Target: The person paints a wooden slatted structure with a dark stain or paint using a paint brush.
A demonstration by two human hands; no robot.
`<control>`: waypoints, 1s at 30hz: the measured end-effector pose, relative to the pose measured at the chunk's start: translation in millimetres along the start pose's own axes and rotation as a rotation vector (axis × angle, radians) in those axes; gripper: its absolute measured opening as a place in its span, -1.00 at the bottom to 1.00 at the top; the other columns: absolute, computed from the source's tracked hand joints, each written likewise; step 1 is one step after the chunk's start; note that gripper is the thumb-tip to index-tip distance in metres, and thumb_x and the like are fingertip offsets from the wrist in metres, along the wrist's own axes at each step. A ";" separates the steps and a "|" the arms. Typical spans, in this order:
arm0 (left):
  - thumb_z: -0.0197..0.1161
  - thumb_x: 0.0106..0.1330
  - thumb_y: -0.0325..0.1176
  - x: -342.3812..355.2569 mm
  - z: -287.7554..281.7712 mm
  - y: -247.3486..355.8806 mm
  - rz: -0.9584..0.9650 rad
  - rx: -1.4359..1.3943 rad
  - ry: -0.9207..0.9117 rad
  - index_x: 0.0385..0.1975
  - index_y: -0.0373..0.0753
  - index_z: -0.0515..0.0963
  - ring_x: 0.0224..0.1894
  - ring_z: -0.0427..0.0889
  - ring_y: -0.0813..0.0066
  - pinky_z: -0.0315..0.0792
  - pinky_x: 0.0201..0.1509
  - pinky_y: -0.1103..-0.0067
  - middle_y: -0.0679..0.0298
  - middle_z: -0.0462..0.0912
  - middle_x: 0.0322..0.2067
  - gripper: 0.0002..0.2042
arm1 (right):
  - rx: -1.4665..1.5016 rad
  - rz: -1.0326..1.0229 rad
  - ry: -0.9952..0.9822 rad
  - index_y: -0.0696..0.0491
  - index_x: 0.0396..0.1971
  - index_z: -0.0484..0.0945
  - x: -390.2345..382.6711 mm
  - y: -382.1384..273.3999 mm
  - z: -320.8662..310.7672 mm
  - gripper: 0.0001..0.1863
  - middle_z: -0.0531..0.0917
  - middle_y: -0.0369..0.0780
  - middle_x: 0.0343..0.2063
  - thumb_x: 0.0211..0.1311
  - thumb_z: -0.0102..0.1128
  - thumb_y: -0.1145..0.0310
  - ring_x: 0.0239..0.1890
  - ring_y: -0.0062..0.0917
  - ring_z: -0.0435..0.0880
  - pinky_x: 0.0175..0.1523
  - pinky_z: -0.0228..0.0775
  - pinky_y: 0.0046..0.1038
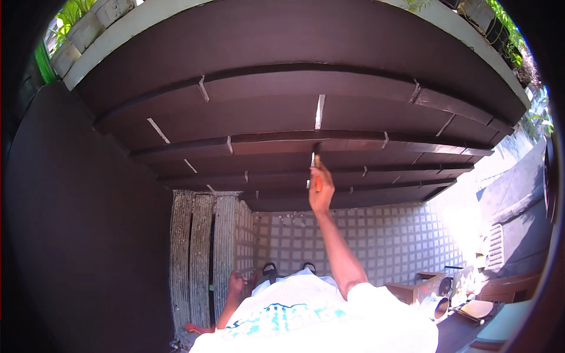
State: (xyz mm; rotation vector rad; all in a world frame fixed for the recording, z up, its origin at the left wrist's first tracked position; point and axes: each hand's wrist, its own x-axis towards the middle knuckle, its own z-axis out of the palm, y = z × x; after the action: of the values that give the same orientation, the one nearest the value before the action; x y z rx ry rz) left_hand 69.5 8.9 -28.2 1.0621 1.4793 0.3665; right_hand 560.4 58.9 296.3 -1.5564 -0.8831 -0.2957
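Note:
My right hand (321, 187) is closed round a paintbrush (318, 160) with some orange on its handle. The brush's dark bristles point up at a dark brown slatted wall (282, 109), by its middle ledge; whether they touch it I cannot tell. Short pale strips break the brown, and one pale strip (319, 112) stands just above the brush. Part of the ledge (282, 145) left of the brush looks redder and shinier. Low at my left side, my left hand (237, 281) has its fingers curled beside a ribbed concrete ledge (225, 253); what it holds, if anything, is too small to make out.
A dark flat panel (88, 223) fills the left. Potted plants (88, 29) line the pale top edge of the wall. Tiled floor (353, 235) lies below. At lower right are a brown wooden piece (415, 291), a white container (435, 307) and other items.

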 end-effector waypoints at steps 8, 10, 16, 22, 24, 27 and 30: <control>-0.19 0.28 -0.69 -8.0 -25.9 35.3 -0.023 -0.101 -0.061 0.21 -0.13 0.33 -0.55 0.61 0.50 0.47 -0.52 0.52 0.16 0.69 -0.41 -0.49 | 0.179 0.064 -0.128 0.11 -0.13 0.70 1.8 -2.6 6.7 -0.86 0.73 -0.08 -0.02 0.42 0.21 0.45 0.10 -0.28 0.69 0.23 0.44 -0.33; -0.19 0.27 -0.70 -9.4 -32.4 37.2 -0.017 -0.179 -0.123 0.20 -0.12 0.34 -0.56 0.60 0.50 0.47 -0.53 0.52 0.17 0.69 -0.42 -0.49 | 0.137 0.061 -0.025 0.12 -0.13 0.71 11.6 13.9 -13.8 -0.84 0.72 -0.06 -0.03 0.37 0.22 0.54 0.07 -0.23 0.69 0.20 0.47 -0.32; -0.21 0.24 -0.70 -10.4 -41.7 33.9 0.009 -0.060 -0.065 0.19 -0.11 0.34 -0.57 0.60 0.51 0.47 -0.55 0.53 0.18 0.70 -0.44 -0.48 | -0.183 0.059 0.340 0.16 -0.13 0.68 40.9 28.4 -55.7 -0.85 0.69 -0.04 -0.01 0.42 0.16 0.54 0.06 -0.19 0.67 0.19 0.48 -0.28; -0.20 0.25 -0.69 -8.4 -48.8 31.6 -0.026 0.002 -0.004 0.20 -0.14 0.32 -0.56 0.62 0.49 0.47 -0.55 0.52 0.13 0.71 -0.42 -0.49 | -0.127 0.043 0.180 0.12 -0.16 0.69 17.5 -13.4 6.1 -0.86 0.67 -0.02 0.04 0.41 0.17 0.52 0.12 -0.18 0.65 0.22 0.44 -0.25; -0.20 0.24 -0.70 -2.3 -56.9 22.1 0.023 -0.050 -0.035 0.20 -0.16 0.30 -0.57 0.62 0.46 0.48 -0.55 0.51 0.11 0.71 -0.41 -0.49 | 0.000 0.054 0.083 0.09 -0.14 0.70 1.1 -38.8 31.5 -0.85 0.67 -0.01 0.04 0.40 0.19 0.51 0.12 -0.17 0.66 0.21 0.45 -0.25; -0.20 0.23 -0.72 2.0 -61.5 16.2 0.093 -0.117 -0.056 0.21 -0.16 0.29 -0.56 0.62 0.44 0.49 -0.54 0.51 0.11 0.70 -0.41 -0.47 | 0.115 0.040 -0.040 0.08 -0.13 0.70 -17.3 -58.3 59.4 -0.86 0.68 -0.02 0.03 0.40 0.23 0.46 0.10 -0.19 0.68 0.22 0.45 -0.31; -0.20 0.22 -0.74 7.2 -70.0 17.2 -0.061 -0.339 -0.112 0.22 -0.15 0.28 -0.54 0.62 0.42 0.51 -0.52 0.50 0.11 0.70 -0.42 -0.45 | 0.213 0.065 -0.125 0.09 -0.14 0.71 -21.6 -66.2 71.1 -0.87 0.71 -0.06 0.01 0.41 0.24 0.45 0.09 -0.25 0.70 0.21 0.45 -0.34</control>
State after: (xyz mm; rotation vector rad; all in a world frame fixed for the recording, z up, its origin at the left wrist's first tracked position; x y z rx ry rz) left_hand 13.7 47.8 -3.4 0.7531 1.2917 0.4868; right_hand 479.8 113.8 316.2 -1.4134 -0.9278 -0.0558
